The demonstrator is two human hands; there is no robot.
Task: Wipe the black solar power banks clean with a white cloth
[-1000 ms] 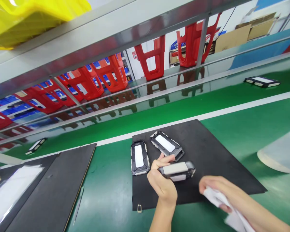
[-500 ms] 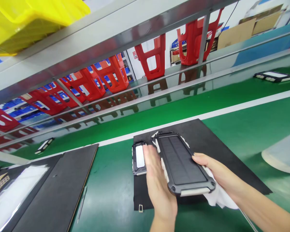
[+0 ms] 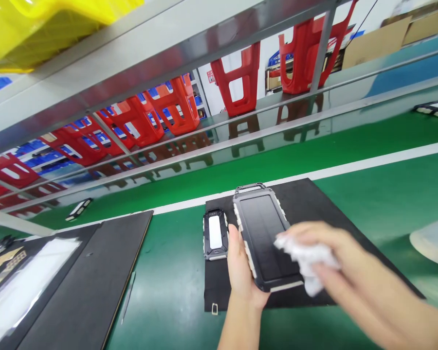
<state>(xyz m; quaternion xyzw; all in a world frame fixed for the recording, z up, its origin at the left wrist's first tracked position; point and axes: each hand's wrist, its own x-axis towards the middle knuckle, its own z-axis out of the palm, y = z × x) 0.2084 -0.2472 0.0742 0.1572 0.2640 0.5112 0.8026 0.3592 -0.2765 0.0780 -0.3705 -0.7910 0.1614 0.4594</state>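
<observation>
Head view: cloth [image 3: 311, 265] overlaps held device [image 3: 261, 228]; second device [image 3: 215, 232] on mat [image 3: 314, 204].

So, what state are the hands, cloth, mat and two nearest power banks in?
Left hand: holding solar power bank
Right hand: gripping white cloth, blurred
Solar power bank: held, tilted, dark panel up
White cloth: crumpled
Other power bank: lying flat, white strip up
Black mat: flat, partly covered
</observation>
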